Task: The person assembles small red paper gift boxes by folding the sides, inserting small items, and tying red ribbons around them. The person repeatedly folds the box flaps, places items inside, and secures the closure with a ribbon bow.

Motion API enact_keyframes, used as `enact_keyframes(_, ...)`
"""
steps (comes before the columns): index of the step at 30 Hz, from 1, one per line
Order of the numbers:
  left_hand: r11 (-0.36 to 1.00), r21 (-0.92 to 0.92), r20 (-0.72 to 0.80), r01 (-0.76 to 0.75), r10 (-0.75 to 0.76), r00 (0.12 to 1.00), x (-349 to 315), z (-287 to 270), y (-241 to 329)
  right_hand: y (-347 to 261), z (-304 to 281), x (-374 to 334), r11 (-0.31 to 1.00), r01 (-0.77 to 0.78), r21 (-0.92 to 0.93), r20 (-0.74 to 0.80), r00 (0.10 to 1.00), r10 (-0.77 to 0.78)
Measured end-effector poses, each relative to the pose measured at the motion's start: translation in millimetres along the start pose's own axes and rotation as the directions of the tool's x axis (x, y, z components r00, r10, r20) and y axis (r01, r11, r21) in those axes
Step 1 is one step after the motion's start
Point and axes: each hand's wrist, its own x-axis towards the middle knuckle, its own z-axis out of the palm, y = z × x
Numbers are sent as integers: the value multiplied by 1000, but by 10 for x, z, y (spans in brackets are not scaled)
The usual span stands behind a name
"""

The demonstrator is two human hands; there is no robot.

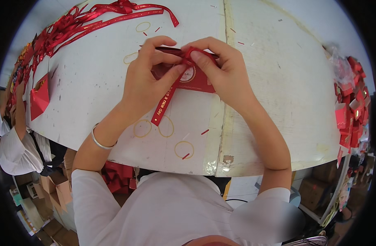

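Both hands meet at the top of a small red gift box [200,82], which bears a round pale emblem on its front. My left hand [151,74] pinches a red printed ribbon [165,102] between thumb and forefinger; one end of it hangs down past the box onto the table. With thumb and fingers, my right hand [220,67] grips a loop of the same ribbon beside the knot [188,58]. The fingers cover part of the knot and the box's upper edge. A metal bangle [98,139] circles my left wrist.
A heap of red ribbons [69,33] spreads over the table's far left, near another red box [40,97]. Rubber bands [166,126] and ribbon scraps lie about. Red boxes [352,106] are piled at the right edge. On the left, a person in a white sleeve [13,151] reaches in.
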Motion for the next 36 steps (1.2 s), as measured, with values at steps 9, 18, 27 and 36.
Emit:
enact_keyframes(9, 996, -21, -41, -88, 87, 995, -26, -36, -37, -7, 58, -35, 992, 79, -97, 32, 997, -77)
enact_keyframes(18, 983, 17, 9, -184, 184, 983, 26, -19, -63, -26, 51, -49, 992, -104, 65, -2, 994, 105)
enact_keyframes(27, 777, 424, 93, -464, 473, 876, 93, -134, -121, -111, 9, -79, 977, -190, 101, -38, 980, 194)
enact_keyframes(36, 693, 352, 348, -628, 526, 776, 299, -194, -3, -87, -51, -45, 919, -342, 195, -12, 936, 351)
